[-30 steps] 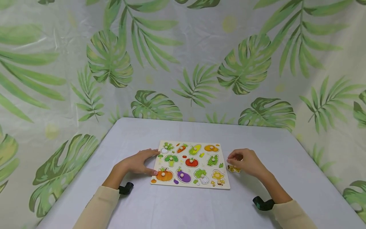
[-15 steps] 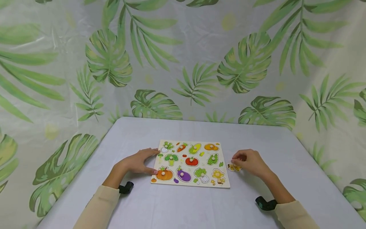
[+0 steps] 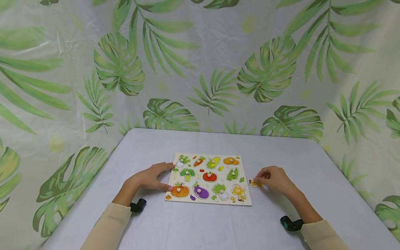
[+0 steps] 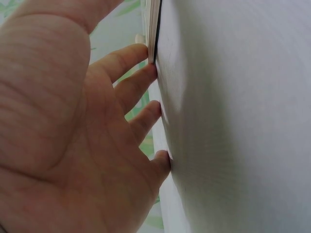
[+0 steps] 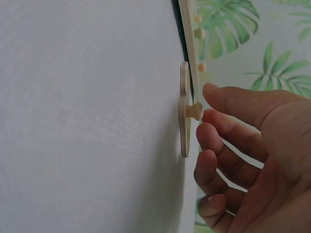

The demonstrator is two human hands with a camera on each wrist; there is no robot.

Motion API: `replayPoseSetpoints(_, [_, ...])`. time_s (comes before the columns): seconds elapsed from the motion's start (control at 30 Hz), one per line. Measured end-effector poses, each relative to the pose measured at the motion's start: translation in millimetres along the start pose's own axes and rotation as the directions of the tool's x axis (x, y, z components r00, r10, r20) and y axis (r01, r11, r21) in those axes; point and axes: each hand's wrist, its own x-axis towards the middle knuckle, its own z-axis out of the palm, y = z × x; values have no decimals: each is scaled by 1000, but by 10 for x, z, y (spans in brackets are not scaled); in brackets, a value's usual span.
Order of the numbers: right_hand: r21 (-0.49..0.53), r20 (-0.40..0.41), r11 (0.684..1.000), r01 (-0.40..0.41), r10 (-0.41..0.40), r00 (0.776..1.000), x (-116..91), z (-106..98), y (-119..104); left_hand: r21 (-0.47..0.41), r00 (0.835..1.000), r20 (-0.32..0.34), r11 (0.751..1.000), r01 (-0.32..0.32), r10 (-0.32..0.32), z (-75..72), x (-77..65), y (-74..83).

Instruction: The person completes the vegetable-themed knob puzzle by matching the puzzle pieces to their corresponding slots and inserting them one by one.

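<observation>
The wooden vegetable puzzle board [image 3: 200,177] lies flat on the table. My left hand [image 3: 153,177] spreads around its left edge, thumb near the pumpkin piece [image 3: 179,190]. In the left wrist view two fingertips [image 4: 150,70] meet the board's edge and the others rest on the cloth. Right of the board lies a small yellow-brown puzzle piece [image 3: 252,183], seen edge-on in the right wrist view with its wooden knob [image 5: 195,111]. My right hand [image 3: 273,178] is beside it, fingers loosely bent. Its thumb and index fingertips are right at the knob, with a gap between them.
Knobbed pieces such as the tomato [image 3: 209,176], eggplant [image 3: 201,192] and corn [image 3: 213,163] sit in the board. A yellow mushroom picture [image 3: 239,192] without a knob shows at its lower right. A white cloth [image 3: 200,225] covers the table; a leaf-patterned curtain [image 3: 200,69] hangs behind.
My right hand has shifted slightly right and toward me, uncovering more of the small piece, which stays beside the board. The left hand and the board have not moved.
</observation>
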Motion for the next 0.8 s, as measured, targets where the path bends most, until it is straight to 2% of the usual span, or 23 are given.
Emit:
replayPoseSetpoints(0.37, [6,10,999,-39,39,999,-33,15,23,4,1000,3,1000,7,-7,-15,-22,34])
replayPoseSetpoints(0.6, [-5,1,995,-98,98,995,-17,31,4,8,1000,0,1000,15,-15,-16,-14,23])
replayPoseSetpoints(0.8, [-11,-22,995,-95,95,995,-39,52,-14,9,1000,5,1000,11,-12,-3,0,5])
